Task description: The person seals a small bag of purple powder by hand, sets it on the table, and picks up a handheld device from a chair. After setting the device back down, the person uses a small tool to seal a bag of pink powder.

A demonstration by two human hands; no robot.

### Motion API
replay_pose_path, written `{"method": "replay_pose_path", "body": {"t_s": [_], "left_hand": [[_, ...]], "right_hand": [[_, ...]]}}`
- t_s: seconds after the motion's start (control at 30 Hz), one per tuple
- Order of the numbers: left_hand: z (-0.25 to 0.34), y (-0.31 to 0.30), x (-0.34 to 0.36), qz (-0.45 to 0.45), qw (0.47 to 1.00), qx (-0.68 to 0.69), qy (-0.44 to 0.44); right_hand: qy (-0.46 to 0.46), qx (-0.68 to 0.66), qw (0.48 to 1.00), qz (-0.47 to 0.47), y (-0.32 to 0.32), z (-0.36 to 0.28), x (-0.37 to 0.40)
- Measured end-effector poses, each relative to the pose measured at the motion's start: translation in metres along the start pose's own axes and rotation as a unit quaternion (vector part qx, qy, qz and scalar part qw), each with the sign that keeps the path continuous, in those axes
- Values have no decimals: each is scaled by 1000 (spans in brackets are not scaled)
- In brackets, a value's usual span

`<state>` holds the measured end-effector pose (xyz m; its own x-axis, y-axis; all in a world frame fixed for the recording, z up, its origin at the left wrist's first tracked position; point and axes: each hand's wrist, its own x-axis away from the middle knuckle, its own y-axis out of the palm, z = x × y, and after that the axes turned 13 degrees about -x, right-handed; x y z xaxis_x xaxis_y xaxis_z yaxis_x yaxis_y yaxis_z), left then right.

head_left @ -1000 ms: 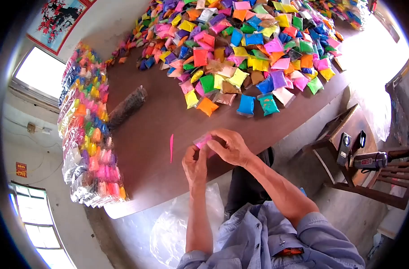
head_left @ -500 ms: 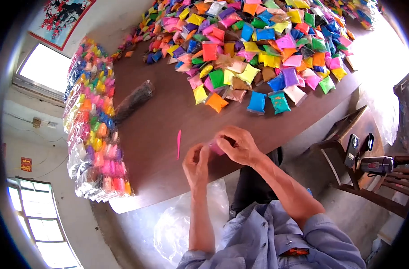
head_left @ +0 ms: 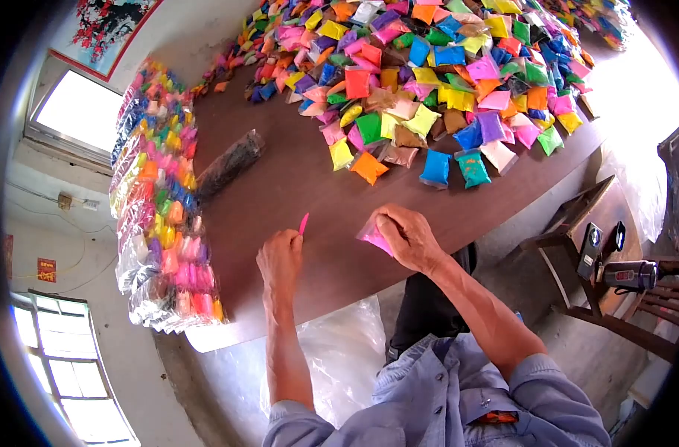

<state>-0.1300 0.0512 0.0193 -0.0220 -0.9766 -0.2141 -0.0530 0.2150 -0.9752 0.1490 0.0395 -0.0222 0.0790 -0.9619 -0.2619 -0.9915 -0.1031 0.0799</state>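
My left hand (head_left: 281, 257) is at the table, fingers closed around the lower part of a slim pink plastic modelling tool (head_left: 304, 223). Only the tool's pointed upper end shows; the rest is hidden by the hand. My right hand (head_left: 408, 237) pinches a small clear bag with pink filling (head_left: 375, 237) between thumb and fingers, just above the table near its front edge. The bag's right side is hidden behind the fingers.
A large heap of small colourful filled bags (head_left: 429, 97) covers the far side of the brown table (head_left: 280, 186). Stacked packs of coloured bags (head_left: 161, 201) line the left edge, beside a dark wrapped bundle (head_left: 231, 164). A wooden stool (head_left: 570, 216) holding a phone (head_left: 590, 246) stands right.
My left hand has moved left, away from the bag, and closed on the pink tool. My right hand keeps the pink bag, which now shows more clearly.
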Motion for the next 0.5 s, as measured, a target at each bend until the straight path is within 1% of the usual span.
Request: {"method": "replay_pose_path", "body": {"t_s": [0.07,0.1,0.17,0.27,0.3,0.37,0.4,0.43,0.47,0.5], "left_hand": [[3,-10,-8,-72,996,-50,19],[3,-11,-10,-73,996,-50,20],[1,-12,-15,-98,988,-99,67],[1,-11,-20,-120,981,-135,71],[-1,-6,-20,-119,981,-135,72],[-6,6,-16,-4,986,-138,96],[-3,4,-13,-2,986,-138,99],[4,-3,-9,-15,997,-32,66],[12,-10,-2,-32,996,75,31],[23,-24,4,-35,996,76,30]], "right_hand": [[0,-4,1000,7,1,-1,-1],[1,-7,1000,15,1,-1,0],[8,-13,1000,17,-1,-2,0],[5,-26,999,20,-2,-2,-1],[-3,-35,999,23,-2,-1,-1],[-3,-47,999,23,-1,4,0],[-2,-57,998,23,-3,6,0],[-2,-55,998,27,-4,4,-1],[0,-62,998,23,-3,-1,-1],[2,-69,998,16,-3,-3,0]]}}
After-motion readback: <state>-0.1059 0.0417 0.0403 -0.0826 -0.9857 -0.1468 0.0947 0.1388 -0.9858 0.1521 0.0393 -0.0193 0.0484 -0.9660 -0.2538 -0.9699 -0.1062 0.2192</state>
